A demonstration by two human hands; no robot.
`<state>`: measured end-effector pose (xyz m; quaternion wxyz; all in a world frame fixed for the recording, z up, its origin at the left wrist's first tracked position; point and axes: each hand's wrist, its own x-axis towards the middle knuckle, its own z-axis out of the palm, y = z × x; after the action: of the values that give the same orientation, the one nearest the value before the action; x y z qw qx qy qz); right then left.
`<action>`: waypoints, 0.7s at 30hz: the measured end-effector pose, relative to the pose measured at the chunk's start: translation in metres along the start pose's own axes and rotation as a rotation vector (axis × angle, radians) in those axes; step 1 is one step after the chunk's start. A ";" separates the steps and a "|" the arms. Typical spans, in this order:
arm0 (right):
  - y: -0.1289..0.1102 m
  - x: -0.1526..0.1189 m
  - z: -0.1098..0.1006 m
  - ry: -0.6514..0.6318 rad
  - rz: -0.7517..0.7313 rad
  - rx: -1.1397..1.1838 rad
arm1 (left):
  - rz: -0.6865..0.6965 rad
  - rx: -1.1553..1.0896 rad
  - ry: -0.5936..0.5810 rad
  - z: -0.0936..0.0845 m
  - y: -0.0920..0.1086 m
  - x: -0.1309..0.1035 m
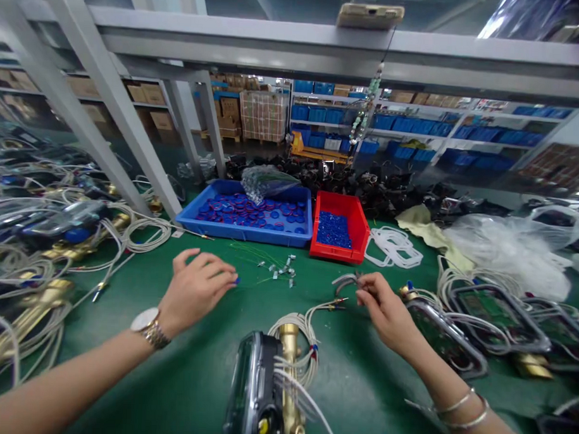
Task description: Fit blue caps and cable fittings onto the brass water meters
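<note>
My left hand [199, 290], with a watch on its wrist, is over the green table, its thumb and fingertips together on a small blue piece [236, 280]. On the right, my right hand [380, 305] pinches the end of a pair of pliers [347, 281] with grey curved handles. Below and between my hands stands a meter [252, 386] with a clear cover and black housing, joined to a brass pipe [290, 369]. Coiled white cables [313, 344] lie around the pipe, their tips pointing toward the pliers.
A blue tray [241, 233] of blue discs and a red bin [338, 253] of small blue parts stand behind. Small clear pieces [288, 267] lie before them. More meters with cables [495, 316] crowd both sides. A metal beam [277, 36] crosses overhead.
</note>
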<state>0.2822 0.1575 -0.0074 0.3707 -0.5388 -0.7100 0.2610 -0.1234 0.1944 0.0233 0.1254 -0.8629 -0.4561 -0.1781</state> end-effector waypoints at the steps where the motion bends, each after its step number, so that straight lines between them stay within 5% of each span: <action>1: -0.007 -0.005 0.001 0.044 -0.029 0.047 | 0.004 -0.001 -0.013 -0.001 0.007 -0.028; 4: -0.030 -0.024 0.003 0.133 -0.079 0.152 | -0.072 -0.025 -0.045 -0.003 0.026 -0.095; 8: -0.057 -0.053 0.002 0.160 -0.049 0.173 | -0.237 -0.075 -0.073 -0.012 0.049 -0.137; 13: -0.074 -0.094 -0.002 0.124 0.063 0.177 | -0.446 -0.147 -0.089 -0.016 0.062 -0.144; 21: -0.079 -0.150 -0.001 0.179 0.203 0.199 | -0.557 -0.203 -0.039 -0.008 0.069 -0.131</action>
<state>0.2597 -0.0088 0.0177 0.4557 -0.5896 -0.5867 0.3169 -0.1360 0.0565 -0.0286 -0.0238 -0.7158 -0.6575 -0.2338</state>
